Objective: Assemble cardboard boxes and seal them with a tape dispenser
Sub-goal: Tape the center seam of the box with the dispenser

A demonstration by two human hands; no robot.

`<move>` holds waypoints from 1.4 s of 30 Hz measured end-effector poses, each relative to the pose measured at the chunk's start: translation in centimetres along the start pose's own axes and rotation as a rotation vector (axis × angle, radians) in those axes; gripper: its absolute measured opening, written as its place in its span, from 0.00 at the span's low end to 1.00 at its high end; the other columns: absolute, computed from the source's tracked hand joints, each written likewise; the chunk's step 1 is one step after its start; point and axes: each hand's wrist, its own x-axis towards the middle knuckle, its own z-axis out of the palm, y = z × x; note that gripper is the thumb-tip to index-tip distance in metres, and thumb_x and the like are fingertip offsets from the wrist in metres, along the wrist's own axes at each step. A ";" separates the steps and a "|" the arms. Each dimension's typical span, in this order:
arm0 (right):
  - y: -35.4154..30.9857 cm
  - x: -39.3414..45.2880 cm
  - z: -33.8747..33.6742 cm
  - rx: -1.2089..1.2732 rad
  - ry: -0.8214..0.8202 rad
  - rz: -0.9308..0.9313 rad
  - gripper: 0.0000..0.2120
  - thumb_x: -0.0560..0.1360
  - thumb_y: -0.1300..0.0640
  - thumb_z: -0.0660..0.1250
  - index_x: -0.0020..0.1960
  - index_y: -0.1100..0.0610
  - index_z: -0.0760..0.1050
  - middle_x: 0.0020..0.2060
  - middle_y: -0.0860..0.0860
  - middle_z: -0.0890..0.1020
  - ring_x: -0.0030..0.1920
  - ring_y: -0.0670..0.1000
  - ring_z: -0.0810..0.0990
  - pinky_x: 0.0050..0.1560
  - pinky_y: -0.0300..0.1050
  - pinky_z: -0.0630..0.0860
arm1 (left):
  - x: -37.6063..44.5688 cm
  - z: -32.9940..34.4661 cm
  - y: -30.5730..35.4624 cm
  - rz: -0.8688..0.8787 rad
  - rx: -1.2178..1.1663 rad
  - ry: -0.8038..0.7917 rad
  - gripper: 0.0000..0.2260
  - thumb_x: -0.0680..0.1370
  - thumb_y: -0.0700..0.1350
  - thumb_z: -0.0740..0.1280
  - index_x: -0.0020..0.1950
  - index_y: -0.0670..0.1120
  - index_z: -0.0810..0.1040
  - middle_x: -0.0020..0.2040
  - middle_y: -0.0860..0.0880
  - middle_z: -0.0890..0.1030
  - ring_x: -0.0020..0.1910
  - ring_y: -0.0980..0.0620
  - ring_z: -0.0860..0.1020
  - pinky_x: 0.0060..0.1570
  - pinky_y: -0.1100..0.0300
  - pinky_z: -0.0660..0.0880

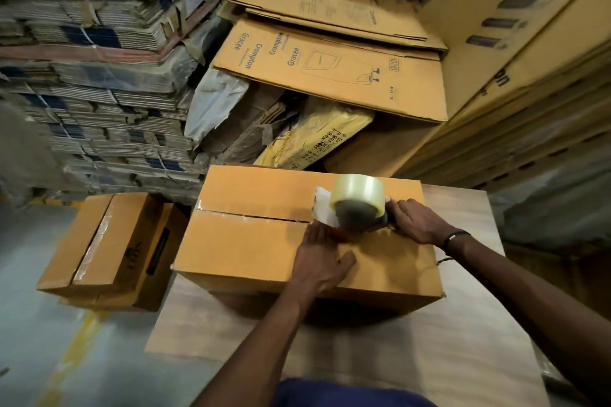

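Sitting on the table [463, 324], the brown box [264, 248] has closed flaps. Left hand [322, 256] presses flat, fingers straight. Right hand [411, 220] grips the tape tool [358, 205] on the seam.

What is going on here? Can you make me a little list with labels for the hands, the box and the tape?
Left hand: left hand presses flat on the cardboard box beside the seam.
Right hand: right hand grips the tape dispenser handle.
Tape: clear roll, dispenser sits on the seam.
Box stands on: wooden table.
Nearby: taped box on the floor.
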 end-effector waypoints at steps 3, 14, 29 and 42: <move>0.4 -0.1 -0.2 0.007 -0.013 -0.010 0.39 0.79 0.28 0.36 0.41 0.55 0.73 0.36 0.56 0.77 0.38 0.56 0.75 0.44 0.53 0.72 | 0.1 0.2 1.0 -0.006 0.056 0.051 0.35 0.80 0.65 0.55 0.81 0.44 0.64 0.79 0.40 0.65 0.79 0.42 0.60 0.82 0.51 0.48; 7.4 -2.8 -3.9 -0.038 0.005 -0.058 0.36 0.78 0.29 0.37 0.43 0.53 0.74 0.34 0.50 0.80 0.35 0.49 0.77 0.41 0.52 0.74 | 0.0 0.8 0.5 -0.059 0.050 0.045 0.42 0.82 0.70 0.47 0.84 0.44 0.38 0.84 0.47 0.36 0.82 0.52 0.34 0.82 0.54 0.42; 8.9 -3.4 -3.8 -0.116 0.021 0.005 0.28 0.78 0.39 0.43 0.56 0.57 0.74 0.42 0.59 0.81 0.42 0.60 0.76 0.46 0.61 0.74 | 2.6 2.8 8.2 -0.043 -0.135 0.032 0.47 0.78 0.70 0.55 0.84 0.43 0.40 0.85 0.44 0.43 0.84 0.46 0.41 0.82 0.49 0.45; 13.1 -3.8 -5.3 -0.077 -0.001 -0.101 0.36 0.81 0.34 0.39 0.46 0.56 0.78 0.32 0.45 0.77 0.33 0.44 0.74 0.35 0.36 0.63 | 3.0 3.8 9.9 -0.067 -0.055 0.070 0.49 0.78 0.76 0.52 0.84 0.45 0.36 0.84 0.45 0.37 0.83 0.49 0.36 0.82 0.51 0.41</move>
